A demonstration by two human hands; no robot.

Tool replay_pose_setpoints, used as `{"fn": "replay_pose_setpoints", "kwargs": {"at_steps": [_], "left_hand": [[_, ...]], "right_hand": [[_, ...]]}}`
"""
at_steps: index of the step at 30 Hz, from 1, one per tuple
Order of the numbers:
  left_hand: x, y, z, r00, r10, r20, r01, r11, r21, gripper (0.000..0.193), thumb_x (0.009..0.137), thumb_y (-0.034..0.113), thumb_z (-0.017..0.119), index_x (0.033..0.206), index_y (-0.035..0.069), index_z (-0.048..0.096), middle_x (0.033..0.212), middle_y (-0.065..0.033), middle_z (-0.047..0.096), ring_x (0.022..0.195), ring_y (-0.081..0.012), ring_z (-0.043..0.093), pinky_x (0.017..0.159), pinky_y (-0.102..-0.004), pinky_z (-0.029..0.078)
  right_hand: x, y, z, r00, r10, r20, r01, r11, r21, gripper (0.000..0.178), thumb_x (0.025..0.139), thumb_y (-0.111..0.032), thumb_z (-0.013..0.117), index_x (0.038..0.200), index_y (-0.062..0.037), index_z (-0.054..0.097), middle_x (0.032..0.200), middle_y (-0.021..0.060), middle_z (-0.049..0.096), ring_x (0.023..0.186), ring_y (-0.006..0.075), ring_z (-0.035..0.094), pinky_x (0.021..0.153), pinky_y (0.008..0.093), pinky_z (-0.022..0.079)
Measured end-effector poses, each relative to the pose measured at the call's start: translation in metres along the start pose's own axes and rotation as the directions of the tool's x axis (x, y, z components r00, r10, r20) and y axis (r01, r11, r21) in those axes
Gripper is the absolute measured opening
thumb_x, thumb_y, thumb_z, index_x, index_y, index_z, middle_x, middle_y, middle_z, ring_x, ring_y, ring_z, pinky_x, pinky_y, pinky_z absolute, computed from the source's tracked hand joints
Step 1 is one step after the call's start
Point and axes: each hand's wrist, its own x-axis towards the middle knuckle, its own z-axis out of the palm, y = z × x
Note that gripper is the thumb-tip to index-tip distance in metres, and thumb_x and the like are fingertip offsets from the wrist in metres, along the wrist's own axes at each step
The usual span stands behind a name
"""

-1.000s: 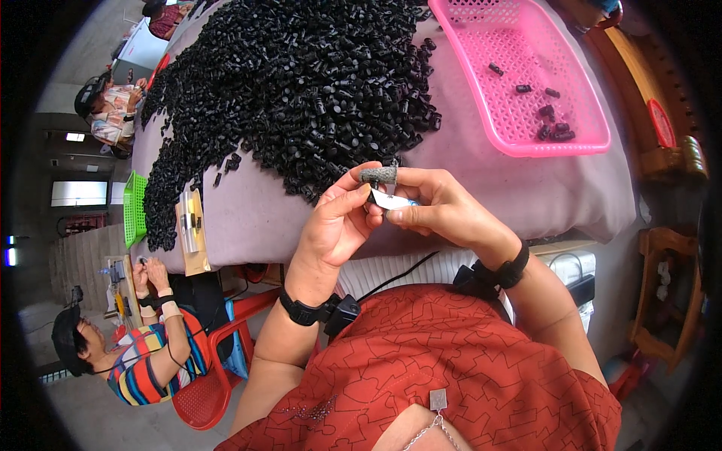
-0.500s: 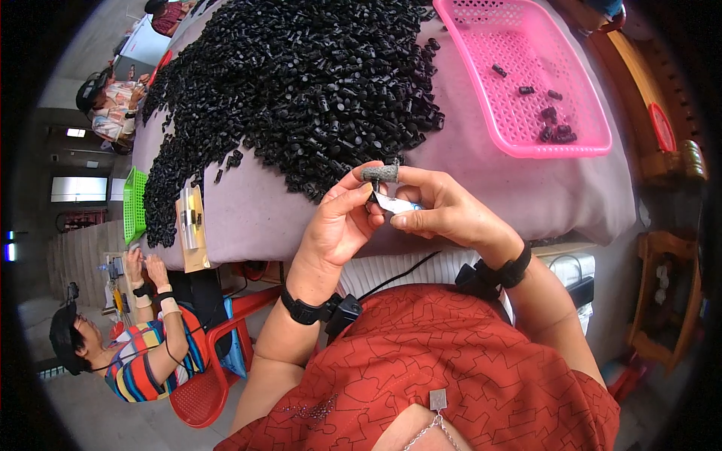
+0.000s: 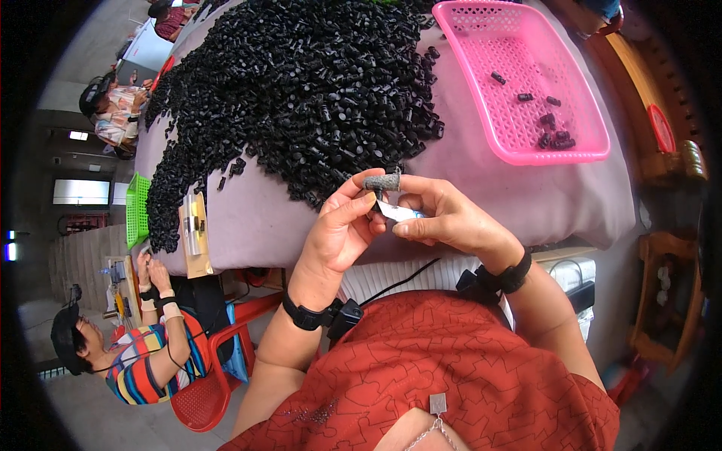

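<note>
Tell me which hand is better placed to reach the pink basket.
The right hand, probably: it is nearer the pink basket, though it holds a white item; the left hand is closer to the black pile.

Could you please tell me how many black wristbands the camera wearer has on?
2: the left wristband, just behind the left hand, and the right wristband, just behind the right hand. Each wraps partly out of view, but no third shows.

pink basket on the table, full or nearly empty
Nearly empty: only a few small black parts lie scattered inside the pink basket, and most of its perforated floor shows bare.
</note>
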Motion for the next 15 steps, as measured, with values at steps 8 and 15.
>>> {"fn": "replay_pose_setpoints", "kwargs": {"at_steps": [8,15], "left_hand": [[-0.0016,0.0005,0.0070,0.999,0.031,-0.037,-0.029,0.998,0.058,0.036,0.090,0.005,0.062,0.124,0.005,0.054,0.098,-0.0044,0.063,0.073,-0.0107,0.062,0.065,-0.0245,0.055],[-0.0037,-0.0004,0.0090,0.997,0.042,-0.070,-0.037,0.997,0.075,0.034,0.090,0.004,0.061,0.123,0.006,0.055,0.098,-0.0041,0.062,0.074,-0.0106,0.062,0.065,-0.0234,0.055]], "right_hand": [[0.0011,0.0062,-0.0051,1.000,0.015,-0.017,-0.015,1.000,0.020,0.053,0.088,-0.010,0.066,0.137,-0.0030,0.048,0.074,-0.0056,0.053,0.059,0.0023,0.043,0.052,0.0186,0.034],[0.0037,0.0083,-0.0046,0.998,0.027,-0.052,-0.022,0.997,0.078,0.045,0.088,-0.009,0.065,0.131,-0.0019,0.052,0.074,-0.0054,0.053,0.059,0.0017,0.043,0.051,0.0180,0.033]]}}
